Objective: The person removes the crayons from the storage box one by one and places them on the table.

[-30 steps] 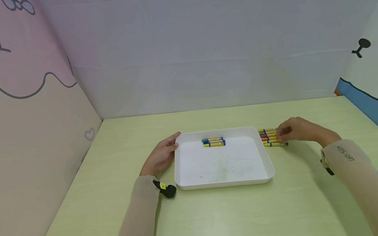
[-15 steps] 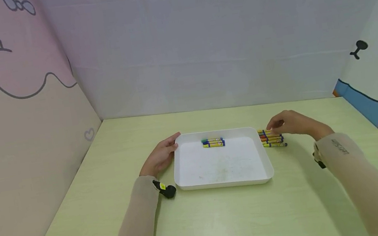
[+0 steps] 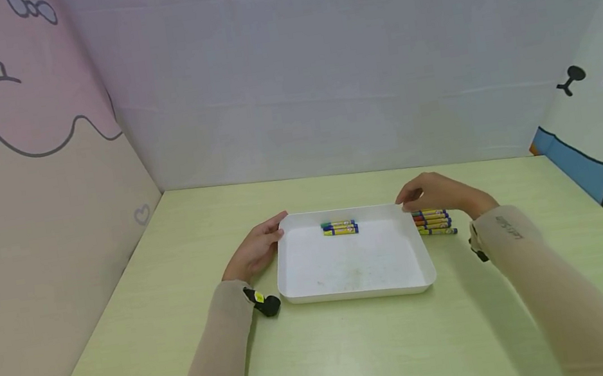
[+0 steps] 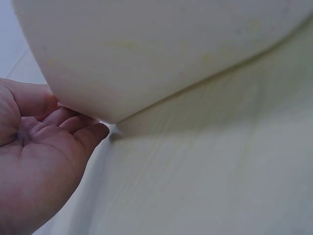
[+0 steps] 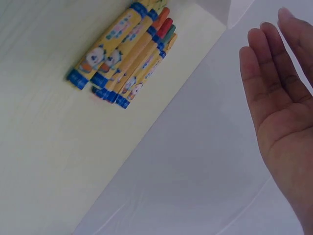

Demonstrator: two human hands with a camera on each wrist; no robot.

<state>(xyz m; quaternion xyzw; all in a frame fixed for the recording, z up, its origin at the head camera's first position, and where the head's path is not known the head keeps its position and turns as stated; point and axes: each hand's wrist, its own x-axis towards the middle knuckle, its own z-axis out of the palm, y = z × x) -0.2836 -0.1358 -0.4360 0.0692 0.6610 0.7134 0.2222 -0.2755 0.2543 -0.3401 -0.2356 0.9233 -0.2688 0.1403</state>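
A white rectangular tray sits on the table, with three crayons side by side near its far wall. My left hand grips the tray's far left corner, thumb over the rim; in the left wrist view the curled fingers lie against the outside of the tray wall. At the far right corner hovers my right hand, close to the rim; whether it touches is unclear. In the right wrist view its fingers are fairly straight, and no object shows between them.
Several yellow-wrapped crayons lie in a row against the tray's right side, partly under my right wrist; the right wrist view shows their blue ends and coloured tips. Printed fabric walls enclose the back and sides of the table.
My right hand has moved left, from over the crayon row to the tray's far right corner. My left hand, the tray and the three crayons in it keep their places.
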